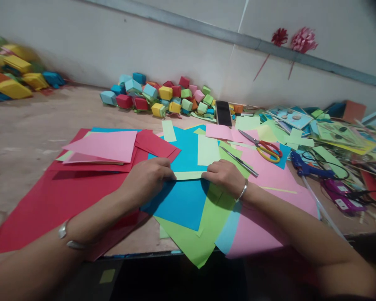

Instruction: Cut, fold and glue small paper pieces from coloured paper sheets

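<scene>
A narrow pale green paper strip [189, 176] stretches between my two hands, just over a blue sheet [181, 205]. My left hand [152, 177] pinches its left end, and my right hand [222, 175] pinches the right end. The fingertips are partly hidden behind the knuckles. Just beyond the strip lies a pale green paper rectangle [208, 150]. A craft knife [240, 161] rests to the right of it, close to my right hand. Scissors [263, 148] with red and yellow handles lie farther right.
Red sheets [50, 200] and stacked pink paper [103, 146] cover the left. Small coloured paper boxes [141, 94] are heaped by the wall beside a phone [223, 113]. At right sit a blue glue gun [310, 167], a purple power strip [341, 196] and scraps. The table edge [138, 256] is nearest me.
</scene>
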The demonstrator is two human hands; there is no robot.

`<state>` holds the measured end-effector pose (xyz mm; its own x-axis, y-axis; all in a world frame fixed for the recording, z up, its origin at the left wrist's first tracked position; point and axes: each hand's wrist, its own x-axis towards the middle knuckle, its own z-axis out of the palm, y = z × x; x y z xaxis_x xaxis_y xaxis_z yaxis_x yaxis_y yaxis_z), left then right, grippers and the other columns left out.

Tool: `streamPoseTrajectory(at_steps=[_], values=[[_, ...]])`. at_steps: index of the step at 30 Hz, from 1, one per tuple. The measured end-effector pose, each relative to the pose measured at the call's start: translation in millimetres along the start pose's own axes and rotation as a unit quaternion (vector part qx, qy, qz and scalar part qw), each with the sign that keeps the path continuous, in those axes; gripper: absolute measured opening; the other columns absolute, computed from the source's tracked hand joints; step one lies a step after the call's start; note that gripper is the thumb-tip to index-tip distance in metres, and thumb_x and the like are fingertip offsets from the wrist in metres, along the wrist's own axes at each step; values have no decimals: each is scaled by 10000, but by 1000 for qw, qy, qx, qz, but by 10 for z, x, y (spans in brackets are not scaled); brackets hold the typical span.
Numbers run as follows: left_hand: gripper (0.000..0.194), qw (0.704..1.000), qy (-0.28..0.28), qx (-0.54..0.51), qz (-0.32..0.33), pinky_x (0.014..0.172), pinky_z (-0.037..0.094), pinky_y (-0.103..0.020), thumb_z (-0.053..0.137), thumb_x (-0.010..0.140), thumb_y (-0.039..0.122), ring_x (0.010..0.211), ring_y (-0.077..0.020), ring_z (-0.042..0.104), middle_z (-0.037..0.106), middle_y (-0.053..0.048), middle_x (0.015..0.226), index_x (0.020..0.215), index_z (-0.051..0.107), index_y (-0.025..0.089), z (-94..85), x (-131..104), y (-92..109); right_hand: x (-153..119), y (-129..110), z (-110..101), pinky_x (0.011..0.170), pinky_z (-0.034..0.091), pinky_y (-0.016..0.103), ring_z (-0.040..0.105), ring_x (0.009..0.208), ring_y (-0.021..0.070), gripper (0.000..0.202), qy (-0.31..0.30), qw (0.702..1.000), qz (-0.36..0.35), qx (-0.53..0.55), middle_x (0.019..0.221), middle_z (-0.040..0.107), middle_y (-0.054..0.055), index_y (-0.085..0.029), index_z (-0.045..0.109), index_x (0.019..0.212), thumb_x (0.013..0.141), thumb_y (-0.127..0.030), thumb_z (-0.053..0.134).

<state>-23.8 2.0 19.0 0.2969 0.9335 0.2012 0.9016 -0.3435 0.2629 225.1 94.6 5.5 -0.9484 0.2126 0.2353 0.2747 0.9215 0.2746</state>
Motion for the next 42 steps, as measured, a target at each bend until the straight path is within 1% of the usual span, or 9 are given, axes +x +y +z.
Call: streamPoseTrajectory(at_steps=[3, 10, 14, 19, 22, 25, 32, 37, 42], values=[[341, 999, 3, 51, 7, 576, 351, -286, 465, 858, 73, 751, -195, 573, 658, -60, 772, 789, 772, 203, -27, -6, 78, 18, -26, -40, 615, 209, 300, 406, 642, 130, 281, -21, 1000, -5, 5, 711, 595, 27, -156, 669, 797, 979, -102, 461], [247, 973, -77, 201, 84, 651, 383, -346, 533, 870, 39, 815, -233, 544, 637, -86, 770, 732, 708, 146, -47, 19, 246, 87, -164, -164, 626, 217, 313, 427, 668, 141, 306, -49, 999, -4, -6, 732, 617, 58, -137, 673, 758, 980, -104, 465], [234, 976, -102, 177, 80, 675, 429, -348, 523, 865, 15, 848, -242, 578, 662, -104, 847, 779, 709, 127, -39, 5, 314, 100, -197, -207, 614, 208, 313, 430, 647, 143, 320, -76, 997, 5, -11, 718, 619, 60, -131, 674, 751, 980, -97, 453], [244, 961, -168, 218, 6, 631, 442, -333, 491, 868, -11, 782, -237, 617, 674, -139, 881, 858, 714, 85, -28, -56, 596, 106, -215, -206, 605, 200, 307, 428, 629, 140, 296, -79, 997, 14, -12, 690, 610, 58, -126, 662, 725, 941, -51, 475], [239, 959, -149, 238, -43, 615, 437, -318, 515, 953, 151, 819, -251, 627, 670, -154, 921, 1111, 672, 64, 29, -61, 786, 110, -211, -198, 602, 198, 308, 436, 629, 143, 280, -77, 997, 13, -15, 686, 609, 60, -129, 658, 714, 924, -47, 492], [473, 956, -118, 249, -99, 585, 420, -310, 543, 970, 337, 858, -271, 611, 651, -175, 995, 1346, 523, 51, 119, -32, 938, 107, -200, -187, 601, 197, 312, 452, 643, 151, 256, -73, 997, 10, -17, 695, 614, 63, -132, 662, 722, 920, -67, 514], [441, 945, -90, 237, -205, 597, 427, -320, 549, 943, 475, 904, -281, 559, 612, -153, 1019, 1146, 629, 92, 237, 49, 1132, 52, -173, -110, 606, 205, 318, 452, 661, 158, 221, -27, 1000, -6, -7, 684, 596, 60, -139, 653, 710, 901, -89, 554], [396, 953, -67, 209, -208, 633, 429, -343, 587, 919, 491, 913, -279, 550, 609, -139, 1013, 998, 688, 116, 274, 52, 1060, 33, -162, -93, 602, 205, 320, 439, 647, 157, 216, -12, 1000, -11, -15, 675, 587, 55, -144, 651, 710, 894, -82, 555], [436, 950, -67, 217, -216, 652, 421, -353, 554, 932, 506, 945, -298, 549, 626, -157, 1025, 1025, 692, 102, 222, 28, 1013, 38, -162, -96, 599, 200, 316, 437, 657, 154, 224, -25, 1000, -9, -14, 684, 584, 58, -142, 647, 716, 905, -84, 540]])
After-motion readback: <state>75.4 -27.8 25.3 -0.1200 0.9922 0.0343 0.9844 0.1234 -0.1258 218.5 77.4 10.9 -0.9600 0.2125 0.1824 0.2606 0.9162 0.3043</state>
